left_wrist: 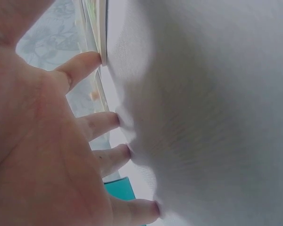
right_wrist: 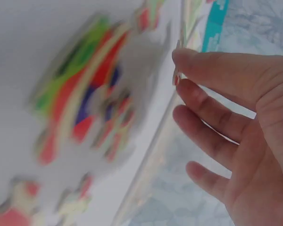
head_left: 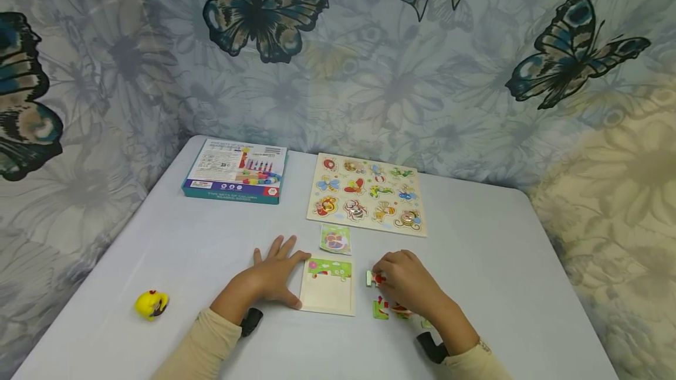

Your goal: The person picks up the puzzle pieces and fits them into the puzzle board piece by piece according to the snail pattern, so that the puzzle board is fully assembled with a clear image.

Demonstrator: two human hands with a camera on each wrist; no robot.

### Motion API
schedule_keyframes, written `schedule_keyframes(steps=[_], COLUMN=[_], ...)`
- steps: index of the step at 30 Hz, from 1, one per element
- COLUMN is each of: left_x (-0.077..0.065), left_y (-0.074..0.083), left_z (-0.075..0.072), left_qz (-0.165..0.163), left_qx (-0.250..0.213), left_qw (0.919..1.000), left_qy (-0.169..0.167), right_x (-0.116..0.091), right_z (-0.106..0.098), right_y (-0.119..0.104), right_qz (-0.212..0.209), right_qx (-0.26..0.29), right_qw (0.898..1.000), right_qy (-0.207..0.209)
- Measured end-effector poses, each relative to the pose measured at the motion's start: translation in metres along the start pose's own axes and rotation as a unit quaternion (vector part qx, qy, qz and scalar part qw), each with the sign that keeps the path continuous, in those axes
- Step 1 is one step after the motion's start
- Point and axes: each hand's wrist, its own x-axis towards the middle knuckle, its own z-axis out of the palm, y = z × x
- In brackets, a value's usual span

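A shallow square puzzle tray (head_left: 328, 299) lies before me, its top strip filled with green picture pieces and its lower part bare wood. My left hand (head_left: 270, 278) is spread beside it, with thumb and index finger touching its left edge; the other fingertips rest on the tabletop in the left wrist view. Between thumb and index finger, my right hand (head_left: 411, 283) pinches a small puzzle piece (right_wrist: 177, 77), seen nearly edge-on in the right wrist view. Under and near that hand lie several loose puzzle pieces (head_left: 380, 309), green and red, partly covered by it.
Just above the tray is a small green picture card (head_left: 335, 239). Farther back lie an insect peg board (head_left: 367, 195) and a flat teal-edged box (head_left: 236, 170). A yellow toy (head_left: 151, 305) sits at the left. Butterfly-patterned cloth (head_left: 338, 92) hangs behind the white table (head_left: 491, 251).
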Motion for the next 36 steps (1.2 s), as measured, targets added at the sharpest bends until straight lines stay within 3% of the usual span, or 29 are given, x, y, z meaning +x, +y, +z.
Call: schedule_keyframes(steps=[6, 11, 16, 36], left_x=[0.002, 0.003, 0.003, 0.001], left_y=[-0.002, -0.004, -0.004, -0.002], left_z=[0.002, 0.003, 0.003, -0.001], left_qz=[-0.001, 0.002, 0.004, 0.011], left_qx=[0.007, 0.01, 0.014, 0.014], left_qw=[1.0, 0.9999, 0.9999, 0.9998], left_qy=[-0.001, 0.0, -0.001, 0.001], right_x=[0.021, 0.04, 0.052, 0.057], right_z=[-0.004, 0.0, 0.011, 0.021], right_y=[-0.019, -0.044, -0.062, -0.081], right_qz=[-0.037, -0.08, -0.111, -0.098], right_qx=[-0.001, 0.022, 0.011, -0.034], right_qw=[0.999, 0.996, 0.994, 0.995], right_qy=[0.025, 0.023, 0.01, 0.005])
